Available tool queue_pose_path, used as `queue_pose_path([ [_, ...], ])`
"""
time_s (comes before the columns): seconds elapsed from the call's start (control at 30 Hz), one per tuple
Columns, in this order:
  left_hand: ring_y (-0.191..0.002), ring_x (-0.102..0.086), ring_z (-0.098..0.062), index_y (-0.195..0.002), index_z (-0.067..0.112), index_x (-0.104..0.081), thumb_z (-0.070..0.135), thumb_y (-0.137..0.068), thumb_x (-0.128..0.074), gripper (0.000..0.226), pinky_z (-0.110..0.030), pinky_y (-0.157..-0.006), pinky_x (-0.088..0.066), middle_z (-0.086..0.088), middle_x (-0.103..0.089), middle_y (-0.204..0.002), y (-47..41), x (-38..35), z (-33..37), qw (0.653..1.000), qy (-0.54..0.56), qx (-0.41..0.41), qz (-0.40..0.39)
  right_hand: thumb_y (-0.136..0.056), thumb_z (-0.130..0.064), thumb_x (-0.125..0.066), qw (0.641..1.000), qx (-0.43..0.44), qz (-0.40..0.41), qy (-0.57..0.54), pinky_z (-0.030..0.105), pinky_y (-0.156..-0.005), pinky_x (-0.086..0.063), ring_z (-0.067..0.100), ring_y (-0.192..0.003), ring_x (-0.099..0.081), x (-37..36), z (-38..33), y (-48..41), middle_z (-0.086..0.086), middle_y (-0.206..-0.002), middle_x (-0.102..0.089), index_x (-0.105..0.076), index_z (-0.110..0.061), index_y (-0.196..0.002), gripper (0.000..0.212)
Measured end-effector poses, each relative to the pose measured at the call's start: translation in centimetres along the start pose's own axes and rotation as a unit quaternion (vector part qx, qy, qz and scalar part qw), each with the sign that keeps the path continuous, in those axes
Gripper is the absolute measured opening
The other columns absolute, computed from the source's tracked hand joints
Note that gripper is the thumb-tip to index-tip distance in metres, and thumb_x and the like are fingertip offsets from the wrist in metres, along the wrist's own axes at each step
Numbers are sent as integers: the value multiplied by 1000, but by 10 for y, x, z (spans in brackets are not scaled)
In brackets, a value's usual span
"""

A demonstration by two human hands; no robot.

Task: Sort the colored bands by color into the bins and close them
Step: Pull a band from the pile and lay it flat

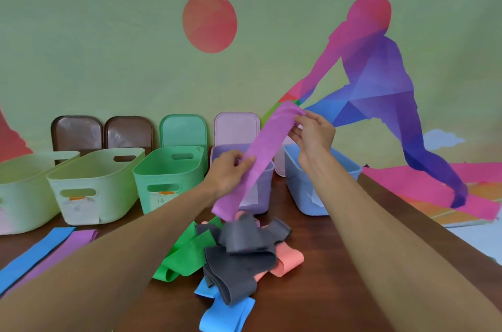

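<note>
1. The purple band [260, 158] is off the counter [326, 263], pulled into a strip between both hands. The left hand [231, 171] pinches it partway down, and the right hand [312, 133] pinches the top end with fingertips and thumb
2. Its long axis runs diagonally, from low and near on the left to high and far on the right. The bottom tail hangs loose below the left hand, just above the pile of green, grey, salmon and blue bands [239, 258]
3. What matters for the next move is that the purple bin [262, 196] sits right behind and under the band, between the green bin [168, 177] and the blue bin [304, 182]. The left hand looks nearer its rim, so I'd guess the band just goes forward and down from there
4. All the bins are open. The lids lean on the wall behind them, including the lilac lid [236, 128]
5. Hard to see:
   - the band and left hand cover most of the purple bin's inside, so I can't tell what's in it
   - its front label is mostly blocked
   - a pale lid-like thing [279, 166] peeks out between the purple and blue bins, too hidden to call
   - the leftmost bin is cut off by the frame edge
</note>
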State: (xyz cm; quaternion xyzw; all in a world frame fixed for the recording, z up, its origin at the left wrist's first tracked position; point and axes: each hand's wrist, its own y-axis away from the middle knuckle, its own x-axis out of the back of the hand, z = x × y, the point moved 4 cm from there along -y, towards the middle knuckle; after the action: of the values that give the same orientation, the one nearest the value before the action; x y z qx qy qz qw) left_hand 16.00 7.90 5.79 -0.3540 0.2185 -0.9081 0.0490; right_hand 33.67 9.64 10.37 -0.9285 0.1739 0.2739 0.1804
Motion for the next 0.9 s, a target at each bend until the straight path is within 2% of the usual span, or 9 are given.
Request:
queue_pose_path([
  [0.07, -74, -50, -20, -93, 4, -57, 35, -97, -48, 32, -30, -62, -34, -8, -58, -84, -1, -4, -3, 1000, -16, 12, -22, -86, 7, -53, 1000, 12, 13, -4, 27, -65, -59, 20, -67, -63, -2, 3, 1, 8, -82, -63, -61, -5, -96, 18],
  [0.17, -80, -55, -19, -101, 10, -54, 22, -93, -48, 16, -30, -68, -40, -8, -63, -96, -2, 2, 0, 999, 25, 19, -24, -85, 8, -53, 999, 11, 31, -24, 29, -69, -59, 22, -72, -65, -1, 9, 2, 8, -86, -65, -63, -5, -101, 23],
  [0.23, -81, -55, -17, -104, 13, -51, 19, -91, -49, 14, -26, -65, -41, -7, -61, -98, -2, 10, 3, 999, 33, 16, -36, -85, 9, -52, 999, 0, 31, -24, 30, -71, -59, 22, -76, -66, 0, 12, 0, 9, -89, -66, -66, -4, -103, 27],
  [0.33, -82, -56, -20, -103, 9, -57, 24, -91, -55, 19, -28, -64, -40, -7, -62, -97, -1, 24, -5, 998, -33, 19, -50, -85, 9, -51, 999, -18, 31, -20, 31, -76, -58, 21, -81, -64, -4, 17, -2, 11, -93, -66, -68, -6, -105, 30],
  [0.47, -79, -54, -19, -94, 6, -62, 31, -92, -57, 25, -29, -64, -38, -8, -63, -94, 6, 43, -21, 996, -68, 37, -37, -88, 6, -49, 999, -39, 0, 5, 27, -69, -54, 16, -73, -59, -19, 31, 5, 9, -88, -63, -65, -5, -108, 28],
  [0.57, -80, -55, -21, -94, 9, -61, 30, -92, -57, 22, -30, -65, -37, -9, -65, -94, 17, 66, -29, 996, -76, 37, -4, -90, 9, -44, 997, -72, -31, -3, 30, -74, -54, 16, -71, -58, -31, 46, 13, 12, -89, -62, -61, -3, -109, 28],
  [0.7, -82, -57, -20, -99, 11, -62, 31, -92, -56, 21, -27, -69, -39, -6, -66, -99, 35, 98, -46, 993, -114, 40, -1, -84, 15, -44, 991, -120, -53, 41, 23, -60, -49, 15, -67, -54, -47, 61, 24, 8, -79, -60, -59, -1, -116, 39],
  [0.77, -86, -59, -20, -103, 11, -63, 30, -93, -54, 23, -28, -73, -42, -1, -64, -102, 48, 113, -56, 991, -125, 42, -9, -83, 15, -43, 983, -149, -78, 66, 22, -60, -46, 14, -68, -54, -57, 71, 35, 7, -79, -59, -60, -6, -112, 39],
  [0.9, -91, -59, -21, -105, 11, -63, 30, -95, -53, 23, -30, -76, -45, -6, -63, -102, 72, 142, -79, 988, -136, 66, -4, -84, 9, -43, 966, -208, -123, 92, 21, -56, -43, 13, -66, -54, -85, 97, 59, 5, -75, -56, -57, -10, -85, 23],
])
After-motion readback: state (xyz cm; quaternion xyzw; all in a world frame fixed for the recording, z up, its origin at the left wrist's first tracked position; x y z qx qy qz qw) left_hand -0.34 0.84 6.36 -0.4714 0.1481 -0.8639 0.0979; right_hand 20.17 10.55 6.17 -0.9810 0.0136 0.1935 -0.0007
